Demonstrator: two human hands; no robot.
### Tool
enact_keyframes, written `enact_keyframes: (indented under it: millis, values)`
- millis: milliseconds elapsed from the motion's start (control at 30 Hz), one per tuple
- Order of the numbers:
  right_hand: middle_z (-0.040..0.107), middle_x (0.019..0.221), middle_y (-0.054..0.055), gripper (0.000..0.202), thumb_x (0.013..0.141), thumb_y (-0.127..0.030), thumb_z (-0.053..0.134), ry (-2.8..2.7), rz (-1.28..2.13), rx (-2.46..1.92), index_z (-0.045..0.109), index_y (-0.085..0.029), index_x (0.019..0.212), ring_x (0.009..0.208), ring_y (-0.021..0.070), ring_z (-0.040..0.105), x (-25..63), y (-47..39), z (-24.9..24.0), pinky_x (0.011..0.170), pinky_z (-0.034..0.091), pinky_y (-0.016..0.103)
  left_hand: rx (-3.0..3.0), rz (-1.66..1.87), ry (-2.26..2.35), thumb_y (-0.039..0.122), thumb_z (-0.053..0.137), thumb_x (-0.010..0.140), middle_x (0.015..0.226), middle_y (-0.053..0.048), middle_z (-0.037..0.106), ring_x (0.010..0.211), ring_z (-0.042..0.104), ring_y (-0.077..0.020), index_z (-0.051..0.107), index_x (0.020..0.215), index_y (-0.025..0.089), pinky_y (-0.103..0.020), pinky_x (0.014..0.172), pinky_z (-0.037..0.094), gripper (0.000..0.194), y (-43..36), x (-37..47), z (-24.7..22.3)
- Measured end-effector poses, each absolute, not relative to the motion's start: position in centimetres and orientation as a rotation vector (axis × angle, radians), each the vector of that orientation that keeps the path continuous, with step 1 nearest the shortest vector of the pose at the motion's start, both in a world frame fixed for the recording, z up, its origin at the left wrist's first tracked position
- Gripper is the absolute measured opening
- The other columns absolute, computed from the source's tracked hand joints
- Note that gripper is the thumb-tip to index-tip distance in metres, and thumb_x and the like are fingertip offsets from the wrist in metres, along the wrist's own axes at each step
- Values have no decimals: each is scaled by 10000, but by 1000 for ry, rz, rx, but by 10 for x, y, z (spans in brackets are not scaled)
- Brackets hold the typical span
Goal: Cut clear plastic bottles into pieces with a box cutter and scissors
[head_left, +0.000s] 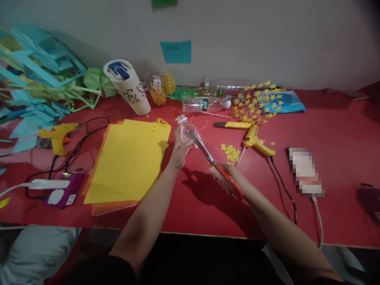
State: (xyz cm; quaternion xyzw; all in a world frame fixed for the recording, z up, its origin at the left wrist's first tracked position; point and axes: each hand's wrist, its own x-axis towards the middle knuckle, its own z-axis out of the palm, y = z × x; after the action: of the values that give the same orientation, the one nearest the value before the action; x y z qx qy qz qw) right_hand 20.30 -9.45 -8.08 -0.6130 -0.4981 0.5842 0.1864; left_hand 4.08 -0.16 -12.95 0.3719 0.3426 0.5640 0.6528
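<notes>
Red-handled scissors [222, 172] met a clear plastic bottle [187, 129] above a red surface [192, 209], between the fingers of two bare hands.
The fingers of a person's left hand [179, 152] closed around the bottle, its neck pointing away from them; those of the right hand [223, 177] gripped the scissors by the handles, the blades angled toward the left fingers. Yellow sheets [127, 162] lay left of the left fingers. Just beyond the right fingers sat small yellow stars [230, 152], with a yellow glue gun [257, 144] farther right and a yellow cutter [237, 125] behind.
</notes>
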Motion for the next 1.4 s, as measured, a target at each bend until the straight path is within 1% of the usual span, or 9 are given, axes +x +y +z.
enact_keyframes:
  millis: [100, 200, 367, 467, 600, 733, 867, 1100, 1400]
  values:
    - [360, 374, -92, 570, 730, -789, 532, -1398, 1641, -1689, 419, -240, 621, 304, 84, 389, 202, -94, -80, 359, 331, 224, 909, 1275, 764, 274, 757, 616, 1265, -34, 544, 1236, 511, -239, 498, 1217, 343, -425, 1079, 405, 658, -1, 42, -133]
    - [353, 379, -92, 578, 722, -797, 531, -1378, 1636, -1686, 414, -241, 614, 310, 84, 388, 201, -96, -77, 348, 324, 220, 917, 1266, 758, 270, 747, 641, 1270, -42, 526, 1262, 497, -250, 495, 1214, 330, -436, 1072, 415, 629, -1, 43, -137]
    - [348, 383, -101, 503, 803, -696, 549, -1347, 1632, -1710, 424, -237, 638, 297, 79, 377, 201, -99, -70, 338, 322, 207, 890, 1280, 762, 251, 763, 645, 1317, -26, 513, 1265, 499, -235, 491, 1178, 328, -417, 1069, 439, 603, -1, 43, -140]
    - [357, 383, -101, 488, 819, -672, 551, -1363, 1633, -1743, 425, -236, 638, 283, 79, 368, 202, -99, -65, 330, 330, 213, 890, 1287, 757, 253, 765, 637, 1316, -28, 502, 1270, 492, -239, 487, 1154, 324, -423, 1061, 443, 592, 0, 43, -141]
    - [368, 387, -95, 520, 795, -694, 576, -1389, 1643, -1755, 407, -235, 620, 290, 76, 379, 202, -97, -63, 332, 324, 206, 893, 1284, 765, 245, 757, 644, 1275, -32, 514, 1232, 515, -233, 468, 1148, 325, -432, 1053, 434, 587, 1, 43, -140]
    - [362, 395, -98, 525, 779, -704, 587, -1364, 1658, -1726, 419, -232, 622, 292, 67, 359, 202, -96, -65, 334, 328, 204, 927, 1275, 753, 270, 770, 637, 1167, -28, 543, 1118, 562, -229, 449, 1147, 323, -421, 989, 456, 604, 0, 41, -135]
    - [380, 403, -93, 502, 822, -696, 530, -1350, 1645, -1690, 439, -230, 657, 305, 74, 384, 202, -98, -68, 337, 325, 199, 988, 1261, 724, 282, 791, 596, 1097, -17, 555, 1018, 570, -210, 455, 1106, 309, -393, 919, 463, 611, -1, 43, -134]
    - [364, 398, -98, 487, 849, -681, 491, -1358, 1627, -1707, 425, -237, 661, 312, 78, 374, 201, -99, -66, 354, 342, 209, 989, 1269, 710, 298, 794, 603, 1088, -3, 563, 1010, 576, -194, 450, 1110, 320, -374, 897, 459, 613, -2, 48, -136]
    - [356, 396, -89, 548, 780, -742, 556, -1405, 1592, -1745, 397, -244, 620, 329, 76, 354, 204, -97, -62, 358, 300, 217, 1010, 1241, 719, 300, 800, 614, 1122, -9, 562, 1025, 575, -195, 439, 1131, 330, -390, 937, 452, 631, -2, 44, -136]
